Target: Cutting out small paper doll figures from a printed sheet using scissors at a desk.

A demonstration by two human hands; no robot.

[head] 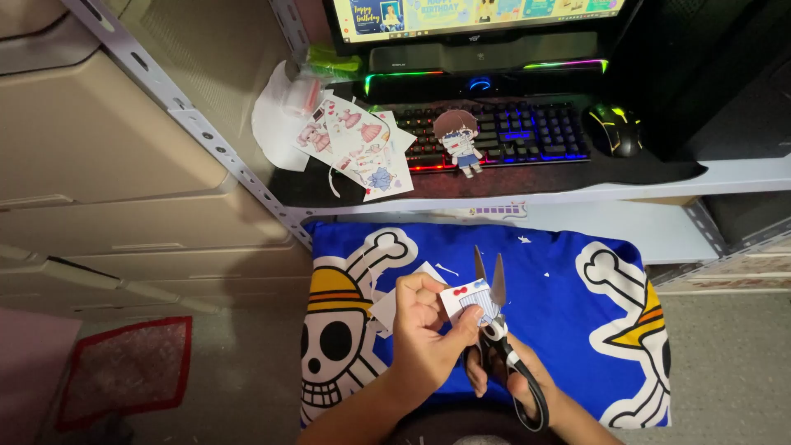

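Note:
My left hand (424,338) pinches a small paper cut-out (468,300), white with a red mark and a striped blue part. My right hand (515,381) grips black-handled scissors (497,330) whose blades stand open and point upward right beside the cut-out. Both hands hover over a blue cushion (535,288) printed with white skulls and crossbones. A larger white paper scrap (387,309) lies under my left hand on the cushion.
On the desk above sit printed sheets of paper-doll clothes (358,144), a paper doll figure (460,140) lying on a lit keyboard (527,132), a black mouse (615,128) and a monitor (478,12). Beige drawers (107,189) stand left. Small paper bits dot the cushion.

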